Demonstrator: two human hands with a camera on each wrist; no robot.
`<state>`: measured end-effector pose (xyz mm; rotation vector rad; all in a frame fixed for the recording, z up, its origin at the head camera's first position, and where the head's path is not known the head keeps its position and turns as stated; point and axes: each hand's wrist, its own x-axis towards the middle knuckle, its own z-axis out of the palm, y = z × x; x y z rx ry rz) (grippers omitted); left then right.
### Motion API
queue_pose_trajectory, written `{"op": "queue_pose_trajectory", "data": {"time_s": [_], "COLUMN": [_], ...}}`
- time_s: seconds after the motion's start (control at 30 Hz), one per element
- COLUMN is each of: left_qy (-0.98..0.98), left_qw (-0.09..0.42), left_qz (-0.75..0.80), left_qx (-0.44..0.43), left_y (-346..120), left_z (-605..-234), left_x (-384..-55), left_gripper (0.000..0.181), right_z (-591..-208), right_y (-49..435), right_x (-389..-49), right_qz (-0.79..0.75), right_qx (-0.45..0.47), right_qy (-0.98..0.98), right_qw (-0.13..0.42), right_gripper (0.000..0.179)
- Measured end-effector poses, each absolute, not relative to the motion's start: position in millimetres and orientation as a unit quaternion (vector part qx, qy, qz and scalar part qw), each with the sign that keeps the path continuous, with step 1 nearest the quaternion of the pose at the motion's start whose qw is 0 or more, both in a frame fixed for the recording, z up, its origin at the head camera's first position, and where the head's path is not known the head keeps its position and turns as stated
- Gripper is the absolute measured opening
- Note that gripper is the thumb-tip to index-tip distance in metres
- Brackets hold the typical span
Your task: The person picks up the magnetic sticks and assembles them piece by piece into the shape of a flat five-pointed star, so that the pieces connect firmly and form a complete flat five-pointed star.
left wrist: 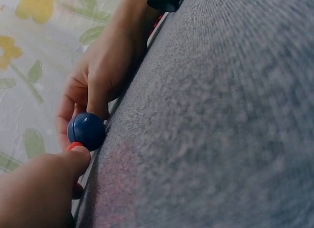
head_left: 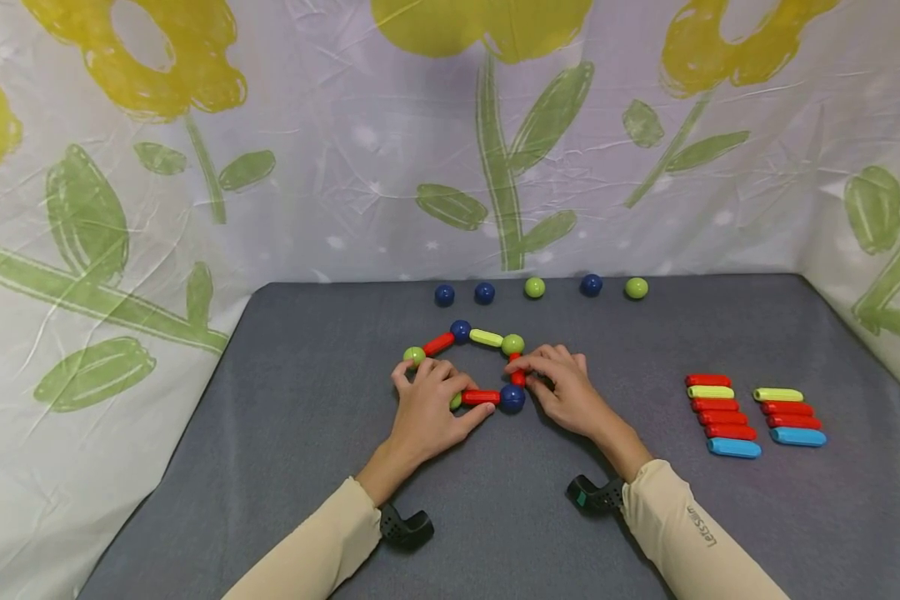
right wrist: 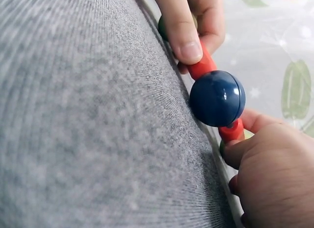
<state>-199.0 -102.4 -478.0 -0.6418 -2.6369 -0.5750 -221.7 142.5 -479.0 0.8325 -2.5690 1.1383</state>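
Note:
Red and yellow-green rods joined by balls form a ring on the table. My left hand (head_left: 431, 408) lies over its left side and pinches the near red rod (head_left: 482, 397), thumb on the near side. That rod meets a blue ball (right wrist: 217, 98) at the near right corner. On the ring's right side, my right hand (head_left: 566, 392) pinches another red rod (head_left: 518, 379) between thumb and fingers. The far side holds a green ball (head_left: 513, 344), a yellow-green rod (head_left: 486, 337) and a blue ball (head_left: 461, 331). My left hand hides whatever joins the two left green balls.
Loose blue balls (head_left: 444, 295) and green balls (head_left: 636, 288) stand in a row along the table's back edge. To the right lie two stacks of rods, with red rods (head_left: 722, 418), yellow-green rods (head_left: 778, 394) and blue rods (head_left: 734, 448). A flowered cloth (head_left: 345, 167) hangs behind.

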Motion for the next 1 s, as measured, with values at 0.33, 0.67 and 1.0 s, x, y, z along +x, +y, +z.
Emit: {"op": "queue_pose_trajectory", "data": {"time_s": [0.33, 0.67, 1.0], "left_qy": [-0.931, -0.934, -0.905], "left_qw": [0.205, 0.180, 0.173], "left_qz": [-0.194, -0.216, -0.333], "left_qx": [-0.231, -0.221, -0.202], "left_y": [-102.3, -102.3, -102.1], "left_z": [-479.9, -478.9, -479.5], "left_x": [-199.5, -199.2, -200.6], "left_gripper": [0.034, 0.034, 0.026], "right_z": [-477.7, -473.4, -474.1], "right_y": [141.7, 141.7, 141.7], "right_x": [-220.3, -217.3, -217.2], "right_qz": [0.406, 0.421, 0.454], "right_qx": [0.291, 0.263, 0.279], "right_qy": [-0.861, -0.865, -0.843], "right_qw": [0.099, 0.072, 0.078], "right_gripper": [0.031, 0.038, 0.025]}}
